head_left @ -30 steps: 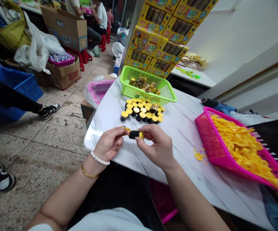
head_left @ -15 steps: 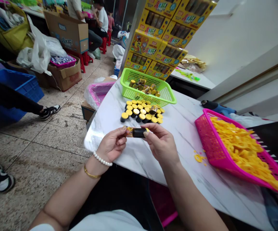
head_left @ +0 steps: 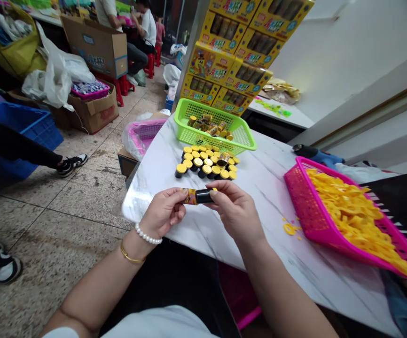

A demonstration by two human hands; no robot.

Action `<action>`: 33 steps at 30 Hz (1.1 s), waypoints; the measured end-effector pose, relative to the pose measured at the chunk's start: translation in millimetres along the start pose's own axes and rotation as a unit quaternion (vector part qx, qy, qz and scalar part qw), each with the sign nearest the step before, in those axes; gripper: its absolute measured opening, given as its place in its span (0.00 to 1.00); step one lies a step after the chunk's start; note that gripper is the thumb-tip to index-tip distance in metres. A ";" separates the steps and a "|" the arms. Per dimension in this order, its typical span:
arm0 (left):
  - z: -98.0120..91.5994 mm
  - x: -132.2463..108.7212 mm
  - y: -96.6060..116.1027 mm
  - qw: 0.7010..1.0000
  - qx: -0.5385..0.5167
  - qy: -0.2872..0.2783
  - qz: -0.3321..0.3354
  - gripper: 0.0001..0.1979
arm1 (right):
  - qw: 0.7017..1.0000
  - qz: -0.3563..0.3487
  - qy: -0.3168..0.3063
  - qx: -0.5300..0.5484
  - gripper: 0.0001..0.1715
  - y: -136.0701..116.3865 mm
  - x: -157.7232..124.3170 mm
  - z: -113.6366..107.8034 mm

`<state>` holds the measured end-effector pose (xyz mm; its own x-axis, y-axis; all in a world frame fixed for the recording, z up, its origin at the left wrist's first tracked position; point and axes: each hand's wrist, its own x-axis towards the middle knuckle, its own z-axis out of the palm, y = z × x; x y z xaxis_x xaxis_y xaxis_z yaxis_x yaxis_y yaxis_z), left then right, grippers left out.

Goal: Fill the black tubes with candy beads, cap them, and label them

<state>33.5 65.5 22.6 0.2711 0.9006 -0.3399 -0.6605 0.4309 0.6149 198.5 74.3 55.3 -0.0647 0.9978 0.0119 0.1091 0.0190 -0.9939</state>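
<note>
Above the table's near edge my left hand (head_left: 164,211) pinches a yellow printed sleeve label (head_left: 190,196). My right hand (head_left: 237,211) grips a small black bottle (head_left: 204,195) by its yellow-capped end, thumb and fingers closed round it. Bottle and sleeve lie in one line, end to end; whether the sleeve overlaps the bottle's end I cannot tell. Just beyond the hands, several black bottles with yellow caps (head_left: 208,162) stand upright in a cluster. One labelled bottle (head_left: 223,159) lies on top of them.
Behind the cluster, a green basket (head_left: 249,137) holds several labelled bottles. At right, a pink basket (head_left: 295,195) is heaped with yellow plastic pieces (head_left: 344,211); a yellow ring (head_left: 289,229) lies beside it. Yellow boxes (head_left: 224,61) are stacked behind. Co-workers sit at the far left.
The printed sleeve has turned in my left fingers and shows more of its printed face. Both hands keep hold; the view has shifted slightly.
</note>
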 end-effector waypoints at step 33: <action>9.4 -8.1 -6.0 0.960 0.225 -0.118 0.117 0.17 | 0.893 -0.366 -0.062 -0.253 0.12 0.8 -20.8 -25.2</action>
<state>41.9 56.2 28.3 0.3379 0.9410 -0.0172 -0.3670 0.1486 0.9183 224.9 55.1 57.1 -0.4081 0.6922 0.5953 0.4246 0.7211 -0.5474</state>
